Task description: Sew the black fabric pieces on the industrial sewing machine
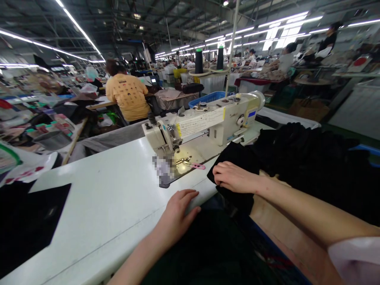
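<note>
My right hand (236, 177) rests on a piece of black fabric (240, 152), its fingers curled over the edge at the right end of the table. My left hand (179, 209) lies at the front edge of the white sewing table (113, 190), fingers stretched out and holding nothing. Beyond both hands stands a sewing machine (202, 122) with its work light on. A small pink-ended tool (197, 166) lies by the needle area; its kind is unclear. A blurred patch covers part of the machine bed.
A big heap of black fabric (308, 158) is piled at the right. Another black fabric piece (26, 221) lies at the table's left. Two dark thread cones (198, 61) stand behind the machine, near a blue basket (210, 97). A person in a yellow shirt (129, 95) sits ahead.
</note>
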Demonstrator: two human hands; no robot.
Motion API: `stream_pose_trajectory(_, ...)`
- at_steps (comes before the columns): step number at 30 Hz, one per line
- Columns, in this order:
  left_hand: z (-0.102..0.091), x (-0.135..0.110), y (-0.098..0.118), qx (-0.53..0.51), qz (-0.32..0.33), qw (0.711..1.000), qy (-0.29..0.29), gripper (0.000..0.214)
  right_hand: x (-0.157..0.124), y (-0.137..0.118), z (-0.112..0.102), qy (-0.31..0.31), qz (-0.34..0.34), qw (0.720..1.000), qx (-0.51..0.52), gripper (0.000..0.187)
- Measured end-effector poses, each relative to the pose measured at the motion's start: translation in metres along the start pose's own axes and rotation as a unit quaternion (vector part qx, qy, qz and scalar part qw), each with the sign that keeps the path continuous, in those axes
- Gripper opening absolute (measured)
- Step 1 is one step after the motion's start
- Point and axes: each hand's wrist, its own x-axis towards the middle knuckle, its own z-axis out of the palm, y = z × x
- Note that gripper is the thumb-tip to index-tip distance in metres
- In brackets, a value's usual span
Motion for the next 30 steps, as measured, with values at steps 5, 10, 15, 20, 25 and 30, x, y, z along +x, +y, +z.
stream_pose_trajectory(5, -0.003, 0.005, 0.006, -0.044, 0.002, 0.999, 0.028, 0.036, 0.002, 0.021, -0.033, 0.216, 0.057, 0.942, 0.252, 0.008)
stream_pose_trajectory(10, -0.007, 0.02, 0.023, -0.144, -0.01, 0.985, 0.091, 0.047, 0.009, 0.025, -0.08, 0.471, 0.115, 0.838, 0.251, 0.016)
stream_pose_trajectory(15, -0.01, 0.043, 0.06, -0.351, -0.008, 0.924, 0.154, 0.053, 0.025, -0.016, -0.108, 0.605, 0.037, 0.793, 0.063, 0.006)
stream_pose_trajectory(20, -0.033, 0.055, 0.077, -0.486, -0.019, 0.829, 0.278, 0.048, 0.029, -0.062, -0.113, 0.608, 0.041, 0.782, 0.131, 0.011)
stream_pose_trajectory(25, -0.061, 0.036, 0.069, -0.481, -0.021, 0.814, 0.324, 0.036, 0.022, -0.077, -0.092, 0.465, 0.058, 0.83, 0.302, 0.022)
stream_pose_trajectory(30, -0.059, 0.009, 0.066, -0.368, -0.035, 0.886, 0.281, 0.021, 0.022, -0.089, -0.069, 0.422, 0.034, 0.882, 0.207, 0.032)
